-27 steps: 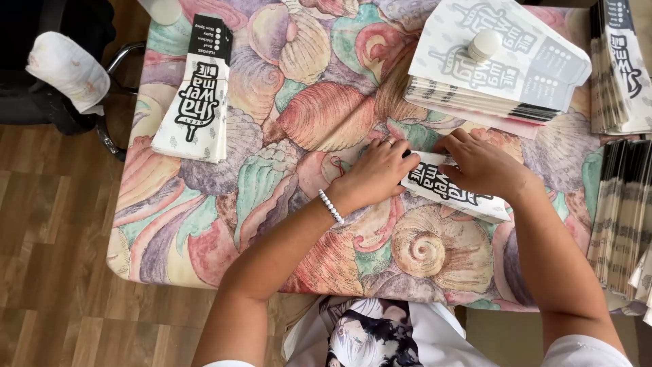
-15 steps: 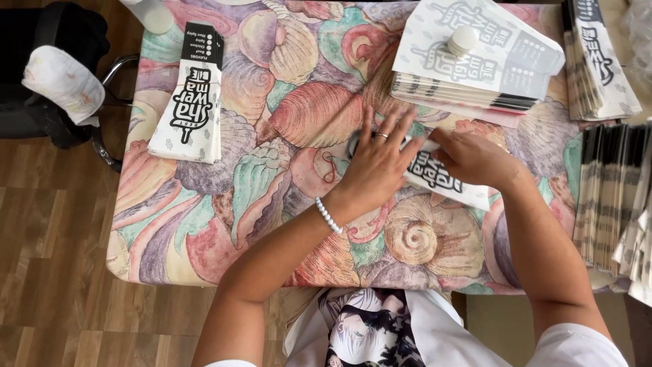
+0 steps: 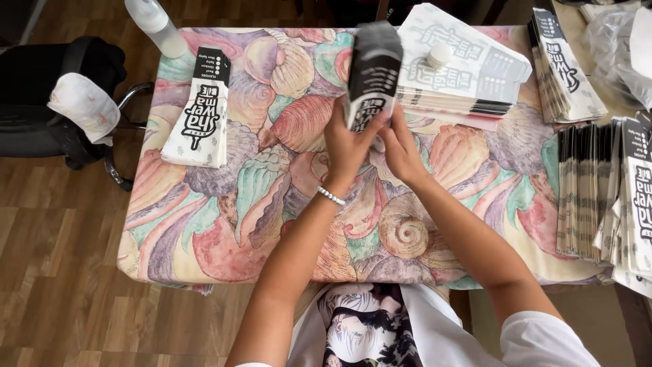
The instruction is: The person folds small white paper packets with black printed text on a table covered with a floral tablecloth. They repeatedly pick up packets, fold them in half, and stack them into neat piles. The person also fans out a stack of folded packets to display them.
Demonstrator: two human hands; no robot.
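Observation:
Both my hands hold up a folded black-and-white paper sleeve point(image 3: 372, 71) above the table with the seashell-patterned cloth point(image 3: 272, 177). My left hand point(image 3: 346, 146) grips its lower left side, a beaded bracelet on the wrist. On the lower right side sits my right hand point(image 3: 401, 149), fingers pinching the bottom edge. The sleeve stands upright and looks blurred.
A small pile of finished sleeves point(image 3: 198, 122) lies at the table's left. A stack of flat printed sheets point(image 3: 468, 71) with a white cap on it lies at the back. More stacks point(image 3: 598, 190) stand on the right. A bottle point(image 3: 155, 24) and a black chair point(image 3: 61, 102) are to the left.
The sleeve lay flat on the cloth under both hands; now both hands have lifted it upright off the table.

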